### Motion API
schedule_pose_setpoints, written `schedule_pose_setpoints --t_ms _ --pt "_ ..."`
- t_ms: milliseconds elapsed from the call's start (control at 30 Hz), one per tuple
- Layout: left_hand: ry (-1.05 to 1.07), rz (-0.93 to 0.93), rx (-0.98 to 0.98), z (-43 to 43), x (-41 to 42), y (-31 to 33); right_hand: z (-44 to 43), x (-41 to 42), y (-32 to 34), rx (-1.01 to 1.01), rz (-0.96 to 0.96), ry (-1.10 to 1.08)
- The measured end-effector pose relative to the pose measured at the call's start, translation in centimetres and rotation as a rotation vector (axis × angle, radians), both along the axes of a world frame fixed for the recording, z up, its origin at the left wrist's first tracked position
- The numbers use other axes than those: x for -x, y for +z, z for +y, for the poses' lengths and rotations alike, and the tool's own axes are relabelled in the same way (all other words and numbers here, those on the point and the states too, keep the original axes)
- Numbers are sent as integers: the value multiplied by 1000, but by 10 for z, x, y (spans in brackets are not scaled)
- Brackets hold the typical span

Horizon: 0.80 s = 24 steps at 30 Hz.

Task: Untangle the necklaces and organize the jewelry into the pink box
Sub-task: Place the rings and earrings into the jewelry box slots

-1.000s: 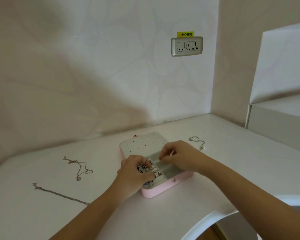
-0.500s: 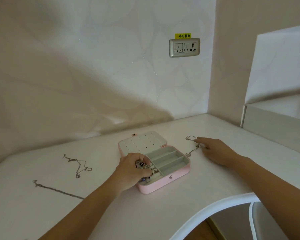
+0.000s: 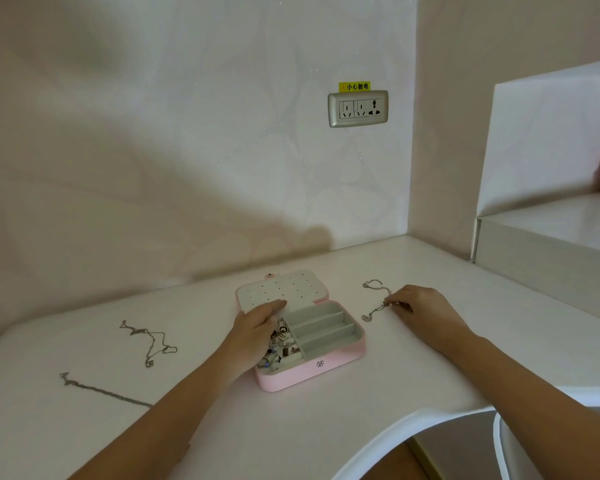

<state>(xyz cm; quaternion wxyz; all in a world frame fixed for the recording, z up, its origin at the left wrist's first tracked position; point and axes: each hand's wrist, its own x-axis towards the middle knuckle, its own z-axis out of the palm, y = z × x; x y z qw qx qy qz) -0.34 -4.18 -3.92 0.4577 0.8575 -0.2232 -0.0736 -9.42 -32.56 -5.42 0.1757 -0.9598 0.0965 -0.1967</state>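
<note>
Right of the pink box [image 3: 326, 365], the right hand [image 3: 420, 306] seems to pinch the necklace [image 3: 374, 308] mid-chain, so lift it slowly to hang kink-free while the left hand [image 3: 253, 327], fingers straight, steadies the box's left side.

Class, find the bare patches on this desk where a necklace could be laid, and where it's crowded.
Free: desk between the forearms, in front of the pink box; back corner behind the right necklace. Crowded: the box's left compartment by the left hand; two chains lie left.
</note>
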Motion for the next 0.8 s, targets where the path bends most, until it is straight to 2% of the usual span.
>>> schedule_pose_setpoints --t_ms 367,667,800 --pt "51 27 61 0 17 10 18 23 4 -31 -9 -6" --pt "56 43 20 14 54 8 38 57 8 -295 -82 -77" --pt "18 29 -33 28 68 8 39 64 16 -270 0 -98"
